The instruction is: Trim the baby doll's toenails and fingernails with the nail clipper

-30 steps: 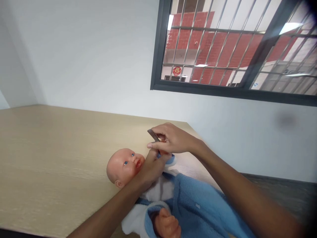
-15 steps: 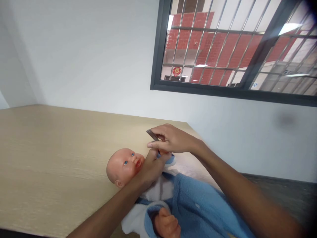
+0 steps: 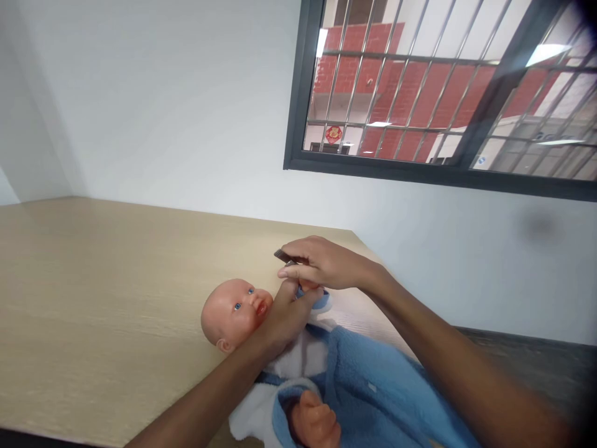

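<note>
The right hand [image 3: 329, 264] pinches small metal nail clippers [image 3: 283, 256] between thumb and fingers, just above the doll's hand [image 3: 308, 287], held in the curled fingers [image 3: 296, 298] of the left hand [image 3: 284, 317], the doll [image 3: 236, 311] lying in a blue robe [image 3: 368, 379] by the worktop's [image 3: 93, 280] right edge.

One left hand [image 3: 286, 314] and one right hand [image 3: 326, 264] show, with one baby doll [image 3: 236, 314], one doll hand [image 3: 308, 287], one further doll limb [image 3: 313, 423], one blue fleece suit [image 3: 373, 386], one small metal tool [image 3: 283, 255], one desk [image 3: 93, 267], one barred window [image 3: 420, 93] and one red ornament [image 3: 333, 134].
</note>
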Demonstrator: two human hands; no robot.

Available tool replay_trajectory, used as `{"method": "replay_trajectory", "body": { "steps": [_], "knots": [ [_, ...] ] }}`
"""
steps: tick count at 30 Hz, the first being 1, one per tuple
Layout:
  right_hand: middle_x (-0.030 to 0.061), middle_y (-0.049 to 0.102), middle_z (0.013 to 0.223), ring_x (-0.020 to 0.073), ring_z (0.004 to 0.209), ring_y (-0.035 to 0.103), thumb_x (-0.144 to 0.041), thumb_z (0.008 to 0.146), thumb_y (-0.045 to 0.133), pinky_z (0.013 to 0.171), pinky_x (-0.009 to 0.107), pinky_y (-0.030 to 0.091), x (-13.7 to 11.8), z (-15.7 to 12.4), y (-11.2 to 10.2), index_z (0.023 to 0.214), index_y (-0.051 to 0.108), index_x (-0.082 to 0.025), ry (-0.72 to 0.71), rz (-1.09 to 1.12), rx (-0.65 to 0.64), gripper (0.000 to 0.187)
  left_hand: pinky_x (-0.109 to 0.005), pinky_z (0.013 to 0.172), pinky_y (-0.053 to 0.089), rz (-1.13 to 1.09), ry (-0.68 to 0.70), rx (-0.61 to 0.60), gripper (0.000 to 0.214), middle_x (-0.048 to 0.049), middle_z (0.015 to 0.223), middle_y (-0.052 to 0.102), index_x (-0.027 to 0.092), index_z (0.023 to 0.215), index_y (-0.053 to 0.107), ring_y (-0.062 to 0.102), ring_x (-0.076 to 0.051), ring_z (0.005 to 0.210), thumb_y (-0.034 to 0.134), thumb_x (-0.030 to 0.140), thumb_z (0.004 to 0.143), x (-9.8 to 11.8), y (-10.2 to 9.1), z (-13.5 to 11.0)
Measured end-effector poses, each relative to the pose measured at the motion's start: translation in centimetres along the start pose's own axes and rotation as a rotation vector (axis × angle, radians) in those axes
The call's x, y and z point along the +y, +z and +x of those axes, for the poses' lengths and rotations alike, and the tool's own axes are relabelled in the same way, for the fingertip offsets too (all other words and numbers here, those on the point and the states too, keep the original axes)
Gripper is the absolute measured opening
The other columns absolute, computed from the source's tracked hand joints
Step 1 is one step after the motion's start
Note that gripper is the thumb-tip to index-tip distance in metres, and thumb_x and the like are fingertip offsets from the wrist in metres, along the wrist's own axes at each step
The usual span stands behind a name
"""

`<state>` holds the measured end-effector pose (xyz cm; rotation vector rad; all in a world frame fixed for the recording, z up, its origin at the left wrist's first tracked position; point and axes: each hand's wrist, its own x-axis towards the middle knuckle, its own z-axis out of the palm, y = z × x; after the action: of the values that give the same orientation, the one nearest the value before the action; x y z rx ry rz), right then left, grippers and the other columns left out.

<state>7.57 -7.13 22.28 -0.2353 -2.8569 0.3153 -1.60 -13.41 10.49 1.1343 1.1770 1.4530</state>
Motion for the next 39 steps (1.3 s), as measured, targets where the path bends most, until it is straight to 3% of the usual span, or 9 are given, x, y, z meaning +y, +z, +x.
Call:
{"method": "replay_trajectory", "body": {
  "steps": [11,19,24,30,39],
  "knots": [
    [-0.0058,0.041,0.063,0.0105,0.059,0.037,-0.044,0.092,0.061,0.059,0.026,0.022,0.2,0.0,0.5,0.069,0.036,-0.019,0.044,-0.078,0.01,0.043,-0.034,0.089,0.045,-0.027,0.073,-0.038,0.017,-0.0052,0.106,0.065,0.021,0.093,0.057,0.057,-0.025,0.105,0.061,0.034,0.083,0.0,0.2,0.0],
    [-0.0046,0.045,0.061,0.0107,0.059,0.038,-0.037,0.095,0.058,0.059,0.027,0.021,-0.1,0.0,0.3,0.066,0.039,-0.018,0.045,-0.119,-0.022,0.039,-0.034,0.088,0.044,0.014,0.06,-0.057,0.014,-0.0054,0.104,0.063,0.02,0.088,0.056,0.056,-0.023,0.102,0.061,0.031,0.082,0.0,0.2,0.0],
    [-0.0073,0.037,0.056,0.0082,0.054,0.035,-0.042,0.088,0.065,0.055,0.025,0.02,0.7,-0.2,0.3,0.064,0.036,-0.018,0.048,-0.035,0.047,0.045,-0.036,0.087,0.043,0.016,0.065,-0.068,0.019,-0.0059,0.103,0.063,0.02,0.097,0.059,0.056,-0.025,0.102,0.06,0.033,0.082,-0.2,0.0,0.0],
    [-0.0081,0.033,0.054,0.0069,0.05,0.031,-0.043,0.088,0.065,0.05,0.023,0.022,0.9,-0.4,0.0,0.061,0.035,-0.018,0.062,0.043,0.14,0.047,-0.035,0.084,0.043,0.007,0.067,-0.081,0.02,-0.0067,0.096,0.064,0.019,0.092,0.062,0.058,-0.026,0.098,0.062,0.036,0.081,-0.2,-0.1,0.1],
    [-0.0082,0.032,0.052,0.006,0.05,0.03,-0.039,0.083,0.071,0.049,0.024,0.021,1.0,-0.3,0.1,0.058,0.032,-0.018,0.038,0.025,0.121,0.051,-0.034,0.082,0.042,-0.038,0.089,-0.052,0.016,-0.0058,0.097,0.064,0.019,0.093,0.06,0.056,-0.024,0.095,0.063,0.029,0.081,-0.6,0.1,0.4]
  ]
}}
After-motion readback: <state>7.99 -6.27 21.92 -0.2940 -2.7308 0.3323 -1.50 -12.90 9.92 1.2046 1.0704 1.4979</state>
